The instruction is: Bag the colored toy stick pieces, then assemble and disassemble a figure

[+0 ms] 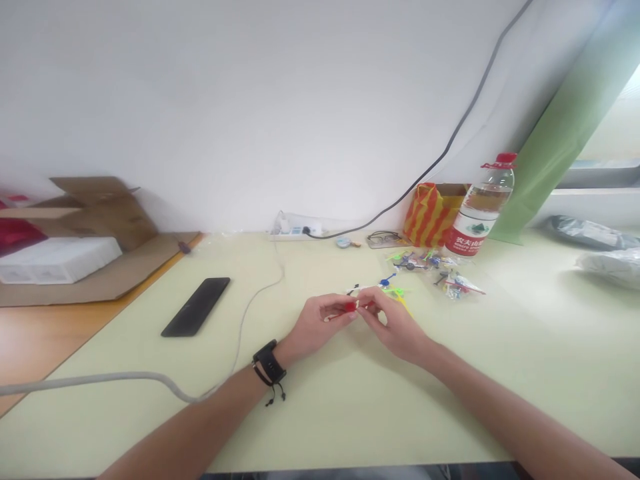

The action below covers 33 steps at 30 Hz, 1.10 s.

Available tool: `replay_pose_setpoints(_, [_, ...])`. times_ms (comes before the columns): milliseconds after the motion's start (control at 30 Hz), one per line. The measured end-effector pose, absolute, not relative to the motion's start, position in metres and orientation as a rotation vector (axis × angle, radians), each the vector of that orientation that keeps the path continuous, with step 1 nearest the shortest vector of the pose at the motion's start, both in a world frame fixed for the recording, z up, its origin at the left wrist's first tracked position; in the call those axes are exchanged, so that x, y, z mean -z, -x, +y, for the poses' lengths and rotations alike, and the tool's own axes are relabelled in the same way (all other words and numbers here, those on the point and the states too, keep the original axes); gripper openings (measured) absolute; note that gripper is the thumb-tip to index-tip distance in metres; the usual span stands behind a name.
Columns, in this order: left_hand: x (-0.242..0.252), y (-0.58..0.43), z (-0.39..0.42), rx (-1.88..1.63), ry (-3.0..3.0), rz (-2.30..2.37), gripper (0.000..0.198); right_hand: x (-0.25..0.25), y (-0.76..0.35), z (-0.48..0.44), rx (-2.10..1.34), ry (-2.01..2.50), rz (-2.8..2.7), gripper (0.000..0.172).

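Person's L hand [320, 323] & R hand [393, 327] meet approx ctr of frame, just below mid-height, above a pale green tabletop [425, 420]. L hand has a small red pc [351, 307] pinched betw thumb & fingers; R hand's thumb & forefinger are drawn together at a tiny white tip [357, 304] next to it. Can't tell if R actually grips the tip or only touches it, nor if tip & red pc are joined. L wrist wears a black band [270, 363] w/ a cord dangling.

Just behind the fingers, ctr-right: loose plastic parts [387, 283], blue, yellow-green etc., partly hidden by R hand. Farther back, right of ctr, clear packets [417, 260] of similar colourful bits; another packet [457, 285] nearby, a bit lower right. Behind those, a lg water bottle [477, 213] w/ red cap, tilted in view, & a red/yellow striped bag [423, 217] beside it.

Upper-mid by the wall: power strip [295, 231] w/ a black cable [445, 150] running to top right; also glasses [384, 238]. Ctr-left: a flat black slab, prob. phone [196, 308], well apart from hands. Grey cord [125, 378] comes in from L edge, meets L forearm. Far left: opened cardboard box [105, 213] w/ white blocks [65, 259].
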<state>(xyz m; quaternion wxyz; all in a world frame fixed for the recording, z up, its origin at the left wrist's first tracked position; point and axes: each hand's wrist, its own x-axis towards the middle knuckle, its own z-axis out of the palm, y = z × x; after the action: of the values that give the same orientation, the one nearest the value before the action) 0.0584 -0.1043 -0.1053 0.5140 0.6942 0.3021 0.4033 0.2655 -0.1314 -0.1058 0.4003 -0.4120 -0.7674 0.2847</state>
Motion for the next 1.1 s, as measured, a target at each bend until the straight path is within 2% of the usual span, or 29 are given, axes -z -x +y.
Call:
replay_pose_setpoints(267, [0.106,-0.057,-0.104,-1.026,-1.718,0.807,0.022,0.105,-0.269,-0.132,-0.516,1.189,-1.992,0.02])
replay_pose_setpoints(800, [0.102,-0.053,-0.101,-1.02,-1.824,0.824,0.02,0.108,-0.273,-0.127,-0.615,1.205,-2.091,0.018])
replay_pose_setpoints(1100, [0.099,-0.053,-0.102,-0.935,-1.636,0.714,0.027,0.108,-0.275,-0.121,-0.721,1.102,-1.975,0.02])
